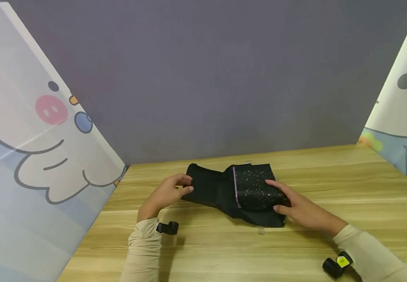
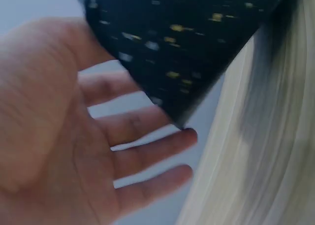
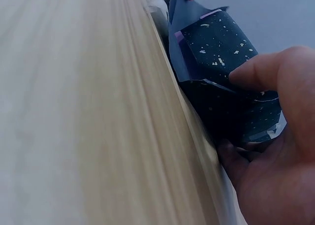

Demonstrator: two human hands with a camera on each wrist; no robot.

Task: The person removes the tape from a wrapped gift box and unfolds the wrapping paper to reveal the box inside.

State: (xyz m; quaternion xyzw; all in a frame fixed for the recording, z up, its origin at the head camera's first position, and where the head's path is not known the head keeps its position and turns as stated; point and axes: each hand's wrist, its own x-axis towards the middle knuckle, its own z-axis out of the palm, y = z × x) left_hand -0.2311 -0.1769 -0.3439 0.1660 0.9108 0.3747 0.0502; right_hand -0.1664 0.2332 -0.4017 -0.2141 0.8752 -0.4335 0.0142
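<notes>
A sheet of black wrapping paper (image 1: 207, 186) lies across the table. Its inner side is plain black; its outer side carries pale and gold flecks, as the left wrist view shows. At the right the paper is folded over into a thick, speckled bundle (image 1: 254, 184). A thin purple strip (image 1: 235, 184) shows along the fold's left edge; what is inside is hidden. The left hand (image 1: 166, 194) holds the paper's left edge between thumb and fingers. With thumb and fingers on opposite sides, the right hand (image 1: 303, 209) grips the bundle's right end.
The wooden table (image 1: 224, 258) meets a grey upright panel (image 1: 224, 78) behind the paper. Cartoon-printed sheets (image 1: 30, 129) stand at both sides. A small greyish patch (image 1: 261, 230) is on the table by the paper's near edge. Each wrist wears a black camera.
</notes>
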